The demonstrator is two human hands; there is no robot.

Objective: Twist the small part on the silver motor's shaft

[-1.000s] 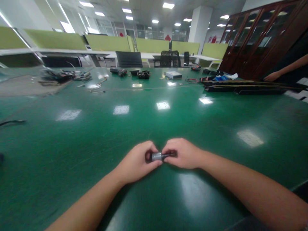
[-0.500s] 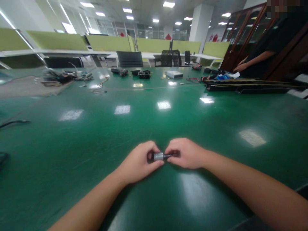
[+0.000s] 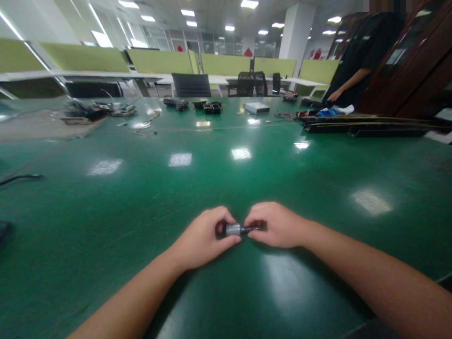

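Note:
Both my hands rest on the green table [image 3: 141, 197] near its front edge, meeting at the middle. My left hand [image 3: 203, 238] is closed around the silver end of a small cylindrical part [image 3: 233, 230]. My right hand [image 3: 277, 225] pinches the part's thin dark end. The part lies level between the two sets of fingertips, just above the table surface. Most of its length is hidden by my fingers.
At the far side lie scattered tools and cables [image 3: 99, 110], black parts [image 3: 212, 108], a white box [image 3: 257, 108] and long black rails [image 3: 367, 126]. A person in black [image 3: 356, 56] stands at the far right. A cable [image 3: 19, 178] lies at the left edge.
My hands and the part stay in place. The person at the far right has walked leftward along the table's far side and shows more fully.

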